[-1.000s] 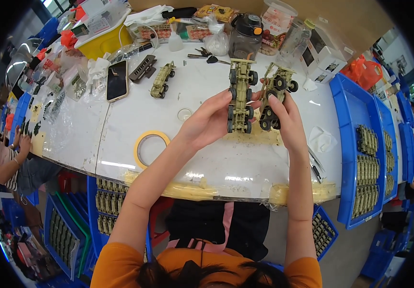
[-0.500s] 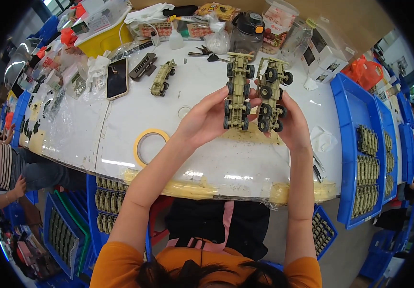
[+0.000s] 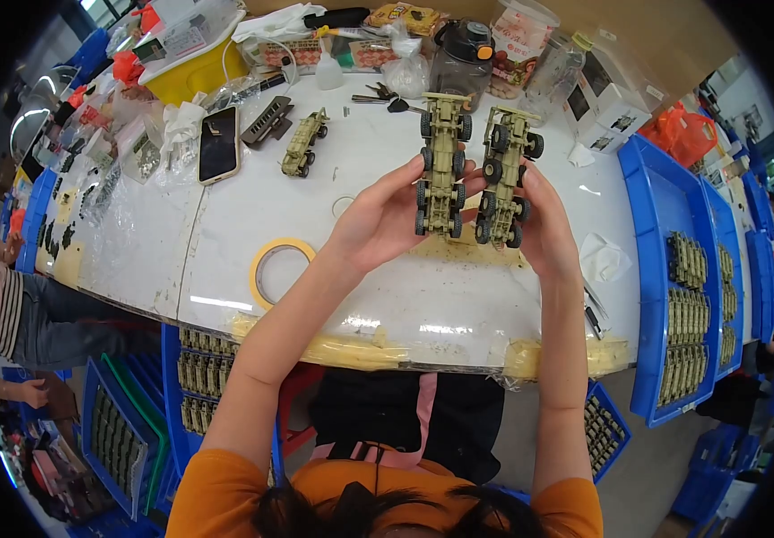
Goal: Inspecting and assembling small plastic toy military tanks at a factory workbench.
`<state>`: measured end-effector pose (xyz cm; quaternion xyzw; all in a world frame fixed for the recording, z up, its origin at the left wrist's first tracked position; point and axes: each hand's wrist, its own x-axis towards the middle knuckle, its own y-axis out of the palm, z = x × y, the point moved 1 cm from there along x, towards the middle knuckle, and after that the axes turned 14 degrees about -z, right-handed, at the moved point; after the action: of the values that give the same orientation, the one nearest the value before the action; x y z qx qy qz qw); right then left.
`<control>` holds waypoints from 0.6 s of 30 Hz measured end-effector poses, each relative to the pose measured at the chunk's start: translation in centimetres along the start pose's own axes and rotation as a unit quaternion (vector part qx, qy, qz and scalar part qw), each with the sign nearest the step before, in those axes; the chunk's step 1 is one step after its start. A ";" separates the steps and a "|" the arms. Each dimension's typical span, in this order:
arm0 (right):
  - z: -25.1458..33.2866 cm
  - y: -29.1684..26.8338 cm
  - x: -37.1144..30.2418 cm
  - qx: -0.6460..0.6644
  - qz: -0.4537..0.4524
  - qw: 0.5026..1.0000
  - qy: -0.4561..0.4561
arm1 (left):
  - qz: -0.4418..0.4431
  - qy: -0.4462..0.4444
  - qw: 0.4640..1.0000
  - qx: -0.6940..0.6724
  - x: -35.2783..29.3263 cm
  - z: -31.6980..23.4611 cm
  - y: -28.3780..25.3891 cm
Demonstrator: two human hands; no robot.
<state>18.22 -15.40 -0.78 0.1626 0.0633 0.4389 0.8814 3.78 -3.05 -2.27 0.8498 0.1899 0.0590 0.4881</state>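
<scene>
My left hand [image 3: 380, 215] is closed round a tan-green model truck chassis [image 3: 443, 170] with dark wheels, its underside facing me. Beside it, my right hand [image 3: 546, 215] grips a second model truck chassis [image 3: 501, 184], tilted a little so its wheels show from the side. Both are held up above the white table [image 3: 360, 314], side by side and close together. Some fingers of each hand are hidden behind the models. A third model truck [image 3: 304, 143] stands on the table to the left, near a dark grey ribbed part [image 3: 268, 122].
A phone [image 3: 219, 145] and a roll of yellow tape [image 3: 281, 272] lie to the left. Keys [image 3: 393, 100], a dark bottle [image 3: 461, 67] and packages line the back. Blue trays [image 3: 651, 377] with rows of model trucks stand at right. Another person [image 3: 37, 309] is at far left.
The right-hand chassis has turned slightly and its lower end has shifted left. The left-hand chassis has moved slightly up. At far left, the other person's hand has moved lower.
</scene>
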 end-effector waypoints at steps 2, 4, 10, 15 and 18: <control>0.2 -0.2 0.1 -0.002 -0.013 1.000 -0.003 | 0.002 0.004 1.000 -0.011 0.1 -0.1 0.0; 0.4 -0.1 0.1 -0.003 -0.019 1.000 -0.004 | 0.003 0.006 1.000 -0.016 0.1 -0.2 0.0; 0.5 0.0 0.1 0.025 -0.009 1.000 0.003 | 0.008 0.007 1.000 -0.021 0.0 -0.4 0.0; 0.3 -0.3 0.2 0.022 -0.006 1.000 -0.001 | 0.005 0.006 1.000 -0.019 0.0 -0.3 -0.1; 0.5 -0.1 0.2 0.023 -0.007 1.000 -0.008 | 0.006 0.010 1.000 -0.020 -0.1 -0.4 -0.2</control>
<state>18.52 -15.43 -0.31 0.1860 0.0678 0.4298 0.8810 3.56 -2.66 -2.29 0.8402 0.1887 0.0741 0.5029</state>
